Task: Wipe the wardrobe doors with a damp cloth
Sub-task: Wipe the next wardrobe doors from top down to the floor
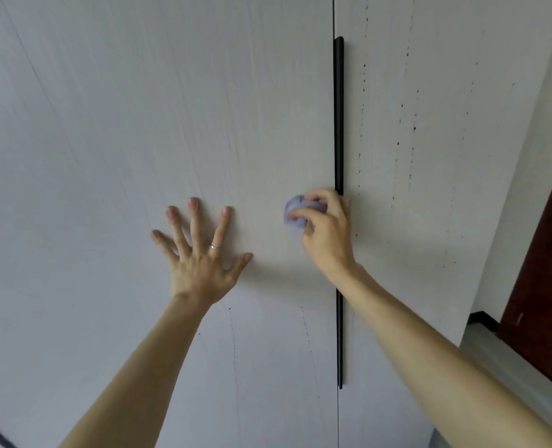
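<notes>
A long black handle [338, 124] runs upright along the seam between two pale, faintly grained doors, and everything else sits around it. The left wardrobe door [122, 124] fills the wide area to the left of the handle, and the right wardrobe door [436, 92] begins just on its other side. The right hand [328, 234] is at the handle's mid-height, with its outer edge overlapping the black strip. Its fingers and thumb are curled tight around a crumpled lilac cloth [295, 215]. The cloth sticks out of the hand just to the left of the handle and lies against the left door. The right forearm crosses in front of the handle lower down. The left hand [200, 257] is further left of the handle, at nearly the same height. It lies flat on the left door with all its fingers spread wide and straight, holding nothing. A thin ring [215, 247] shows on one of its fingers. Dark specks [414, 128] run in broken upright lines down the right door, close to the handle and further out. A few fainter ones mark the left door below the two hands. Far to the right of the handle, past the edge of the wardrobe, stands a dark reddish-brown panel [546, 286].
</notes>
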Demonstrator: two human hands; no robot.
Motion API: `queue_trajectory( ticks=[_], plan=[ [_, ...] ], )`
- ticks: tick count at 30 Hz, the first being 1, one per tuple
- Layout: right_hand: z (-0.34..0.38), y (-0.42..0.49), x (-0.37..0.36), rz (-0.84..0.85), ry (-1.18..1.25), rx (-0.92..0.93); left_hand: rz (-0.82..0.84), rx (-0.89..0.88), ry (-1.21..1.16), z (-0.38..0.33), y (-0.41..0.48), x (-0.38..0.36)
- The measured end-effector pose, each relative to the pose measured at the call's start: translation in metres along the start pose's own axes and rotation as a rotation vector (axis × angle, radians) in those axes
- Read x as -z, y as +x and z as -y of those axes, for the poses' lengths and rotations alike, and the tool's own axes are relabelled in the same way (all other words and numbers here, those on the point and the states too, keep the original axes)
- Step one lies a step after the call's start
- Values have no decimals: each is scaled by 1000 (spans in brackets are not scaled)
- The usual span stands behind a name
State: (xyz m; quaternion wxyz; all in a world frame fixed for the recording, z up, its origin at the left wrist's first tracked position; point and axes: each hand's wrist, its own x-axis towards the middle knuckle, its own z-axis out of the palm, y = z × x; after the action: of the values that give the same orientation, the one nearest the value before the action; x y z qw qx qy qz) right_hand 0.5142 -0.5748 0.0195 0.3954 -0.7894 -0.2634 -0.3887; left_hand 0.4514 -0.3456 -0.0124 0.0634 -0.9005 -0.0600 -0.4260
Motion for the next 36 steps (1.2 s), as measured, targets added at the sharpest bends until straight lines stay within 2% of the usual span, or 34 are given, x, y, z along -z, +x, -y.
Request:
queue_trajectory(
  ticks=[3,5,8,11,14,16,19,21,24,27,30,34,36],
  plan=[
    [12,44,3,-243,48,1,-10,-4,9,1,-3,-4],
    [6,30,-12,-292,46,0,-6,-7,11,2,-3,-5],
    [-10,-30,-43,-205,68,44,-9,-10,-43,-2,-2,3],
    [-17,-102,-74,-8,56,45,-6,1,-167,0,-19,16],
    [-10,-140,-92,148,52,0,60,105,-200,20,-65,21],
    [-4,-134,-91,157,53,-10,133,199,-192,39,-98,18],
    [20,-98,-79,74,104,47,215,279,-130,71,-133,14],
    [38,-55,-70,-56,131,82,262,298,-97,87,-142,12],
    [68,-2,-66,-202,133,90,322,282,-36,107,-148,5],
    [75,-4,-79,-259,80,110,300,240,12,116,-151,-6],
    [63,-63,-112,-152,68,172,235,208,44,121,-152,-22],
    [45,-166,-158,203,-23,177,109,128,43,134,-155,-41],
    [43,-188,-162,323,-55,203,66,71,61,141,-155,-47]
  ],
)
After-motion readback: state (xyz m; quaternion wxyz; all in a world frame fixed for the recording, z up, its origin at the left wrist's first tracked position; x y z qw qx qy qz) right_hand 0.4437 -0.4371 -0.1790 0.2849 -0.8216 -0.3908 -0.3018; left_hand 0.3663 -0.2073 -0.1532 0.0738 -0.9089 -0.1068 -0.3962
